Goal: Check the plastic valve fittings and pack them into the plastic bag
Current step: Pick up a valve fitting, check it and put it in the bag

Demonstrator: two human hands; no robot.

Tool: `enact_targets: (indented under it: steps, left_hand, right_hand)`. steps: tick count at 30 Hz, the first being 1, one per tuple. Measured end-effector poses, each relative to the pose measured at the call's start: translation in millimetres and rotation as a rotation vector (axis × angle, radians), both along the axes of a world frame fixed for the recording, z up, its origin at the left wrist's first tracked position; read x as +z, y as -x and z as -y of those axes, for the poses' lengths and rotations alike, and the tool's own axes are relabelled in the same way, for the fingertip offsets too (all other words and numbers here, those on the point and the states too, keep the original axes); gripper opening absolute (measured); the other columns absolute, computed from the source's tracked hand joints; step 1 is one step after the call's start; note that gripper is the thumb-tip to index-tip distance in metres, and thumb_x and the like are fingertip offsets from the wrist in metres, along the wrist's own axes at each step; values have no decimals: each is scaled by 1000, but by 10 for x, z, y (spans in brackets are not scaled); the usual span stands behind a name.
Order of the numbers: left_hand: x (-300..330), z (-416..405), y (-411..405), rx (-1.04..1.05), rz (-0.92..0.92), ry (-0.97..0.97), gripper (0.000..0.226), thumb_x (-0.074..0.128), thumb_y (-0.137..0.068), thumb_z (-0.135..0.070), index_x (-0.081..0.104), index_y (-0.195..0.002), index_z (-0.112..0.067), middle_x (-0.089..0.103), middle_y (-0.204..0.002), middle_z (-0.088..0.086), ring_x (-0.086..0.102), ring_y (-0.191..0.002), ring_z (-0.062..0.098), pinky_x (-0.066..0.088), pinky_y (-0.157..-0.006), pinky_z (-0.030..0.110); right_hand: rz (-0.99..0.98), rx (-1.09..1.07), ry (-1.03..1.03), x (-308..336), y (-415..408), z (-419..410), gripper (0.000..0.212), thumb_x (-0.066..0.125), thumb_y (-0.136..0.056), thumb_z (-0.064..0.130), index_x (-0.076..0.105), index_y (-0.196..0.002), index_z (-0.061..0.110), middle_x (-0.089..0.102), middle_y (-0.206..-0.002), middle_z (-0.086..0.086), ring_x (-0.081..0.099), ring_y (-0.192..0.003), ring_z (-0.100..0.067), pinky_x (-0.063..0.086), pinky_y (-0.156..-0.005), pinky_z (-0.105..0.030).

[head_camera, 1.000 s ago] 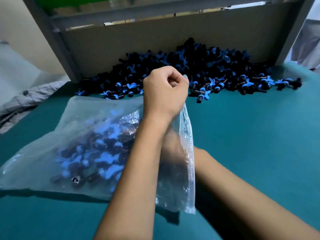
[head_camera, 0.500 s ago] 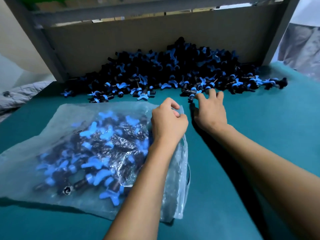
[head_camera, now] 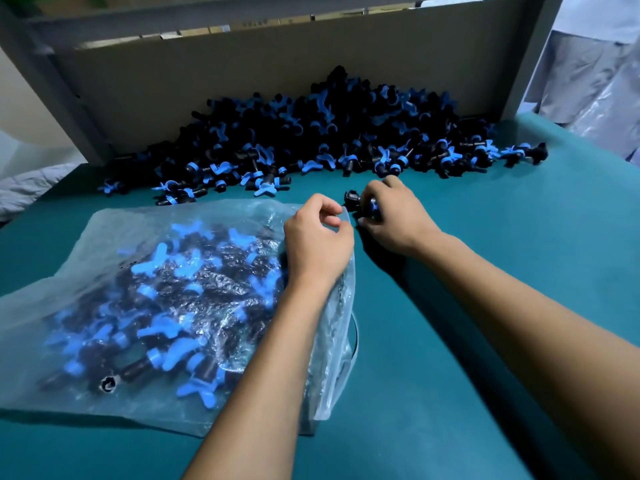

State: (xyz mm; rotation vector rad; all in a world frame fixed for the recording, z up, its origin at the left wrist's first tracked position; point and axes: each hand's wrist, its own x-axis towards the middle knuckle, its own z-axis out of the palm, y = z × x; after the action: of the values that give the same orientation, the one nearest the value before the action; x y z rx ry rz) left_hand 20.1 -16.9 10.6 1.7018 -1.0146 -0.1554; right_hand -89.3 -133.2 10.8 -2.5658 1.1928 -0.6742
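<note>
A clear plastic bag (head_camera: 104, 278) lies on the teal table, partly filled with several black valve fittings with blue handles. My left hand (head_camera: 317, 242) pinches the bag's open edge at its upper right corner. My right hand (head_camera: 394, 218) is just right of it, fingers curled round one black-and-blue valve fitting (head_camera: 354, 198) whose black end sticks out to the left. A big heap of loose valve fittings (head_camera: 329, 133) is piled at the back of the table.
A grey cardboard wall (head_camera: 242, 74) in a metal frame stands behind the heap. The teal table surface (head_camera: 485, 306) stretches to the right and front. Grey fabric and plastic sheeting (head_camera: 595, 81) hang past the right edge.
My right hand came out of the bag, reached to the heap's front edge, and now has drawn back holding one fitting. The left hand lowered the bag's edge to the table.
</note>
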Motion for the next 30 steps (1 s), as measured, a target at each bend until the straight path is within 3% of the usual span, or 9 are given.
enact_targets:
  steps: [4,7,12,15,18,20,23,26,30]
  left_hand:
    - [-60,7,-43,-106,9,-62,33,75,-82,-8,65,-104,-31,67,-100,-11,68,-64,11,57,-73,28]
    - [-87,16,-46,-196,51,-78,45,83,-79,-7,67,-111,-34,63,-109,-10,63,-60,2,53,-70,19]
    - [-85,7,-25,-263,56,-19,32,86,-78,-9,75,-101,-28,66,-106,-10,66,-73,7,55,-72,19]
    - [-75,-1,-15,-279,-52,43,24,84,-81,-11,70,-97,-23,70,-101,-11,66,-73,3,59,-72,28]
    - [-59,-3,-19,-350,-206,116,32,83,-81,-5,59,-98,-18,70,-107,2,68,-76,5,61,-75,31]
    - [-59,-9,-21,-421,-310,124,30,81,-83,0,64,-101,-17,72,-105,13,71,-77,14,62,-74,34]
    - [-95,20,-37,-407,-306,98,21,80,-83,2,72,-94,-14,76,-93,13,73,-82,23,62,-79,39]
    - [-115,27,-66,-376,-329,87,19,81,-81,3,73,-91,-12,78,-91,11,72,-81,19,60,-78,35]
    - [-91,8,-70,-429,-404,72,32,83,-78,5,72,-94,-20,78,-91,8,72,-78,18,61,-75,32]
  right_hand:
    - [474,-82,-189,5,181,-269,9,62,-96,23,56,-99,17,67,-92,-1,63,-78,-23,49,-76,-33]
    - [909,-114,-569,-29,293,-387,10,54,-100,13,52,-90,12,68,-67,-9,65,-53,-24,52,-52,-32]
    - [1214,41,-911,-41,440,-423,14,49,-103,7,49,-90,11,67,-68,-16,51,-46,-19,36,-38,-21]
    - [1214,98,-938,-15,476,-387,11,46,-104,10,53,-95,12,65,-69,-14,43,-42,-17,28,-35,-18]
    - [1137,124,-960,-5,481,-396,18,47,-102,13,55,-87,16,60,-64,-12,39,-38,-15,23,-36,-15]
    - [1087,138,-961,1,478,-410,21,46,-102,13,54,-83,17,59,-63,-11,37,-37,-14,21,-36,-14]
    - [1073,215,-974,-11,482,-417,19,47,-106,16,55,-90,9,60,-65,-13,40,-39,-13,25,-34,-16]
    - [1083,312,-1007,-34,492,-413,14,51,-104,13,57,-97,3,63,-73,-17,45,-44,-14,31,-35,-17]
    - [1049,256,-937,-64,488,-396,7,63,-97,10,65,-100,5,65,-69,-11,45,-42,-11,30,-35,-16]
